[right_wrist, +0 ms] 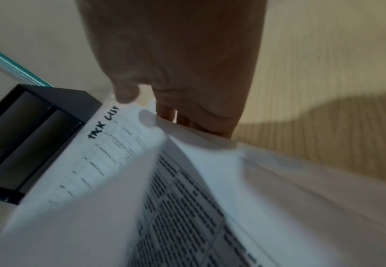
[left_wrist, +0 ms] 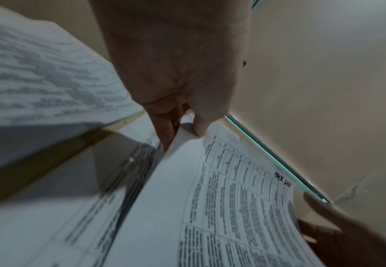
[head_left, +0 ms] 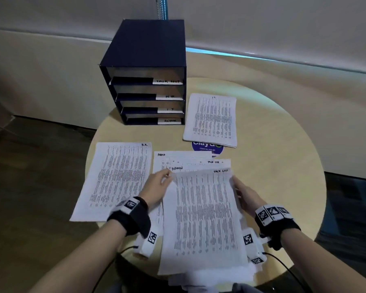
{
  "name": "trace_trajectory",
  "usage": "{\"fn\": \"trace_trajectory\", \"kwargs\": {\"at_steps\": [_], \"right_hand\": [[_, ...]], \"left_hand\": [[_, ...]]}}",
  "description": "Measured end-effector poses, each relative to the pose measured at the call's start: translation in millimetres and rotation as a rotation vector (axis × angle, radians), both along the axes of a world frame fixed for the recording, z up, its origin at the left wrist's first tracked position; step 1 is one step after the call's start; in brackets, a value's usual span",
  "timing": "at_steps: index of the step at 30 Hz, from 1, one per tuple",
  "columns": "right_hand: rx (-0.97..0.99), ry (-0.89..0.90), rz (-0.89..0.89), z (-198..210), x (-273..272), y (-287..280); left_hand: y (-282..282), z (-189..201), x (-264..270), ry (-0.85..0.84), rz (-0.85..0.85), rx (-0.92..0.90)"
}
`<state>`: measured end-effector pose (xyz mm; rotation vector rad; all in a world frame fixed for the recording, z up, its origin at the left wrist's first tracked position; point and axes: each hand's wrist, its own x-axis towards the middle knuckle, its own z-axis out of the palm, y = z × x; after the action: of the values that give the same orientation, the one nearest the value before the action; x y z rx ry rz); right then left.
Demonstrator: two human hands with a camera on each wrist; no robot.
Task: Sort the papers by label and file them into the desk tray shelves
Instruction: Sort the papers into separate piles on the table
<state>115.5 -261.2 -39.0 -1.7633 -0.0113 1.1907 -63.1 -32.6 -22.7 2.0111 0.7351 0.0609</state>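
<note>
A printed sheet marked TASK LIST is lifted off a loose stack of papers at the table's front. My left hand pinches its top left corner, thumb above and fingers beneath. My right hand pinches its top right edge near the label. The dark blue desk tray stands at the back, its four shelves tagged TASK LIST, H.R, I.T and ADMIN. An H.R pile lies to the left and an I.T pile to the right.
The round light wooden table carries everything. A blue round sticker shows below the I.T pile. Sheets marked ADMIN and TASK LIST fan out under the lifted one. Dark floor lies left and right, a pale wall behind.
</note>
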Motion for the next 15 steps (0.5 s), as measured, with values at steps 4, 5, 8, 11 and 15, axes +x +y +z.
{"fn": "trace_trajectory", "kwargs": {"at_steps": [4, 5, 8, 11, 15], "right_hand": [[0.047, -0.081, 0.076, 9, -5, -3], [0.044, -0.125, 0.093, 12, -6, -4], [0.005, -0.182, 0.066, 6, -2, -7], [0.006, -0.203, 0.057, 1, 0, -9], [0.037, -0.240, 0.055, -1, 2, -11]], "left_hand": [[-9, -13, 13, 0.057, -0.063, 0.094], [-8, -13, 18, 0.049, -0.036, 0.105], [5, -10, 34, 0.044, 0.106, 0.210], [22, -9, 46, 0.154, 0.038, 0.276], [31, -8, 53, 0.244, -0.114, 0.297]]}}
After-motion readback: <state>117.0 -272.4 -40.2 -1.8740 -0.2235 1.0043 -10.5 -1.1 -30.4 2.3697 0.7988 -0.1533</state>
